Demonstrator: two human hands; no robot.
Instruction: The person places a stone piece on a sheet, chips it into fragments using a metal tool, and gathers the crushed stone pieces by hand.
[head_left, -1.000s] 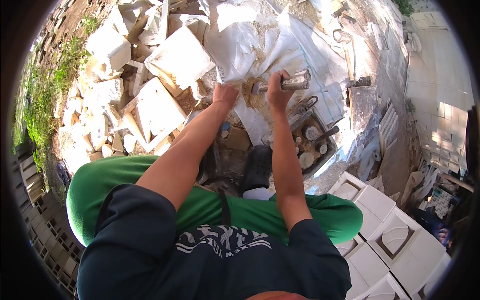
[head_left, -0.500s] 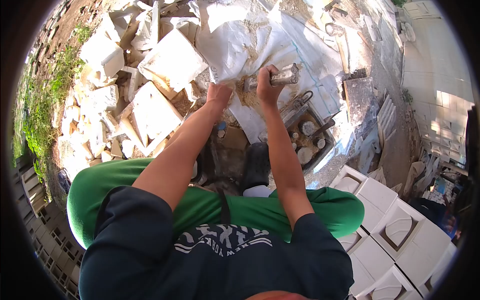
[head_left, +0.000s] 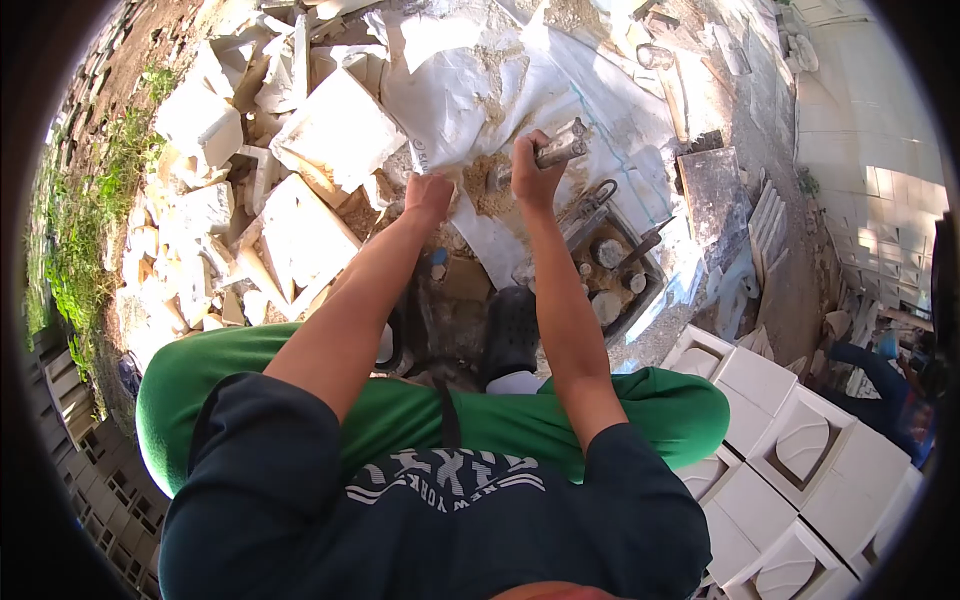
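Observation:
My right hand (head_left: 537, 172) is closed around a thick, grey, dust-coated cylindrical tool (head_left: 565, 145), whose far end sticks out to the right. Its exact kind is unclear. To the left, my left hand (head_left: 428, 194) is closed in a fist beside the printed edge of a white plastic sheet (head_left: 455, 120). Whatever its fingers hold is hidden. Sandy debris (head_left: 490, 200) lies on the sheet between the two hands. Just right of my right forearm stands a tray (head_left: 650, 290) of round pieces and tools, with a looped metal handle (head_left: 600, 195) at its upper edge.
Broken pale slabs (head_left: 335, 130) are heaped on the left, with green weeds (head_left: 95, 200) beyond. White moulded blocks (head_left: 770, 400) are set in rows at the lower right. A dark board (head_left: 715, 195) lies to the right. Another person's sleeve (head_left: 880, 375) shows at the right edge.
My left hand has shifted slightly left and down. The tool in my right hand has tilted, its far end now higher and further left. The other person's arm has come into clearer view.

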